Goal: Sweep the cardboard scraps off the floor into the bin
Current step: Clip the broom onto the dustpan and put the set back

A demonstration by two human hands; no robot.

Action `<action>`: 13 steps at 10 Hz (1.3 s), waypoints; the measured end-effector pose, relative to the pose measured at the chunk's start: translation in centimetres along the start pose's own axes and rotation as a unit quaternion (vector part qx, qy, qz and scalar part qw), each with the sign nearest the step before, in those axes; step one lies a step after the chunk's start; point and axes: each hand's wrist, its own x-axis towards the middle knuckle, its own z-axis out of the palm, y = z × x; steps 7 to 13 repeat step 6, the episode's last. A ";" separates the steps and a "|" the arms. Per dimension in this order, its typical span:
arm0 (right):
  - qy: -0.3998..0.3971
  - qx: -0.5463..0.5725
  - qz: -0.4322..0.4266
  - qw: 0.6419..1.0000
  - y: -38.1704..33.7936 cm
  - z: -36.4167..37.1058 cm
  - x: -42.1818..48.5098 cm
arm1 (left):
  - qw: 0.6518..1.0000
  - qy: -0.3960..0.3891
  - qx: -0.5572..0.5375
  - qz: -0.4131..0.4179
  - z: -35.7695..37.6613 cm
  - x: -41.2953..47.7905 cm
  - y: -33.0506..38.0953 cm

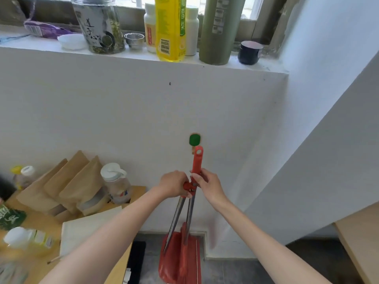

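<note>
The dustpan (180,261) stands low in the view on the grey floor (235,271), at the foot of the white wall (123,111) and between the two forearms. Its lower edge runs off the bottom of the frame, so its mouth is hidden, and its surface is blurred. It is red, flat-faced and roughly upright, with a red socket at its top. Two thin metal shafts rise from it: the right shaft (190,214) enters the socket, while the left shaft (176,218) slants down across the pan's face, and what its lower end carries cannot be made out. Whether a brush head sits behind the pan cannot be told. The shafts meet at a red fitting (187,186), largely covered by the hands. The left hand (174,184) has its fingers curled over that fitting from the left. The right hand (207,183) pinches the base of the red handle (198,160), thumb and fingers closed round it; the handle's holed tip lies just below a green knob (194,139) on the wall. At the left, a table (41,222) holds brown paper pouches (67,181) and blurred bottles partly cut off. The windowsill (30,43) above carries a yellow bottle (170,27), its top out of frame.
</note>
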 end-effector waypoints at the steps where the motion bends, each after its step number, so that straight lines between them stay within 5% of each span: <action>1: -0.005 -0.012 0.020 1.000 1.7 0.4 2.4 | 1.000 -0.010 -0.021 0.003 1.5 2.9 -1.5; 3: -0.035 -0.013 0.075 0.997 3.3 1.2 6.0 | 0.997 -0.048 -0.055 -0.008 3.3 6.5 -3.7; 13: -0.049 -0.021 0.089 0.995 5.5 0.8 8.3 | 0.996 -0.074 -0.055 -0.001 4.4 9.4 -4.2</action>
